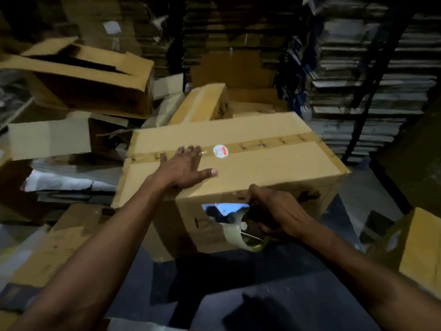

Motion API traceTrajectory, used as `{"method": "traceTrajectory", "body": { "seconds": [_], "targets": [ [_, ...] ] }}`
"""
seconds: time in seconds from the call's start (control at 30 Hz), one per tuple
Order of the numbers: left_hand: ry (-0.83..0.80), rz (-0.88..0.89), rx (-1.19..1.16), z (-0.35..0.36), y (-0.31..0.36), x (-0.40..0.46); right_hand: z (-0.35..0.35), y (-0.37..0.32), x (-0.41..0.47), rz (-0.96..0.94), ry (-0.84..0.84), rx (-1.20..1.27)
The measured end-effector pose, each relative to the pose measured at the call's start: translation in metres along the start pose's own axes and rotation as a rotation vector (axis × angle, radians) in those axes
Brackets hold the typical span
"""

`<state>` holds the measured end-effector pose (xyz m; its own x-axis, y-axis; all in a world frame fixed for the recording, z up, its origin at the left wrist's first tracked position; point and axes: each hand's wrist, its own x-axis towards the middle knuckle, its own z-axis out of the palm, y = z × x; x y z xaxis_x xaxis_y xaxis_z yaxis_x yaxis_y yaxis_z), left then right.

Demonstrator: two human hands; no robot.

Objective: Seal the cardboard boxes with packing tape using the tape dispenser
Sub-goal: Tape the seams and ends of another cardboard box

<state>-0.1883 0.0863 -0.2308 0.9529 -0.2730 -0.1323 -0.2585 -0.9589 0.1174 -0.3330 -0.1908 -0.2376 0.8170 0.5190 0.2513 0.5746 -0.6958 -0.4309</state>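
My left hand [185, 167] lies flat, fingers spread, on top of the cardboard box [262, 163], fingertips on the tape strip [262, 145] along the centre seam, near a round white sticker [221, 151]. My right hand [274, 211] grips the tape dispenser [235, 223] against the box's near side face, just below the top edge. More boxes [90, 77] are piled to the left.

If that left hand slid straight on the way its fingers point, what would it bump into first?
The left hand lies flat on the cardboard box, fingers pointing across the lid. It would probably first cross the taped seam; the round sticker sits slightly to the right.
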Motion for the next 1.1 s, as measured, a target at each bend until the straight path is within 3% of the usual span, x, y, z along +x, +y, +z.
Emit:
{"method": "traceTrajectory", "body": {
  "seconds": [0.1, 0.2, 0.5, 0.73, 0.9, 0.97, 1.07, 1.1],
  "targets": [
    [0.022, -0.128, 0.028, -0.003, -0.055, -0.013, -0.032, -0.016, 0.051, -0.03, 0.143, 0.154],
    [0.067, -0.219, 0.067, 0.0, -0.104, -0.028, -0.044, -0.021, 0.112, -0.067, 0.174, 0.208],
    [0.043, -0.13, -0.055, 0.018, -0.125, -0.034, 0.002, -0.008, 0.244, -0.097, 0.166, 0.027],
    [0.05, -0.089, -0.148, 0.022, -0.134, -0.025, 0.041, -0.006, 0.268, 0.037, 0.102, -0.055],
    [0.082, -0.091, -0.19, 0.02, -0.133, -0.027, 0.046, -0.006, 0.266, 0.011, 0.07, -0.103],
    [0.214, -0.091, -0.3, 0.015, -0.132, -0.028, 0.044, -0.008, 0.265, -0.022, 0.06, -0.127],
    [0.757, -0.063, -0.66, 0.006, -0.128, -0.032, 0.042, -0.012, 0.264, -0.042, 0.029, -0.168],
    [0.872, -0.077, -0.81, 0.0, -0.126, -0.033, 0.042, -0.013, 0.264, -0.035, 0.02, -0.18]
  ]
}}
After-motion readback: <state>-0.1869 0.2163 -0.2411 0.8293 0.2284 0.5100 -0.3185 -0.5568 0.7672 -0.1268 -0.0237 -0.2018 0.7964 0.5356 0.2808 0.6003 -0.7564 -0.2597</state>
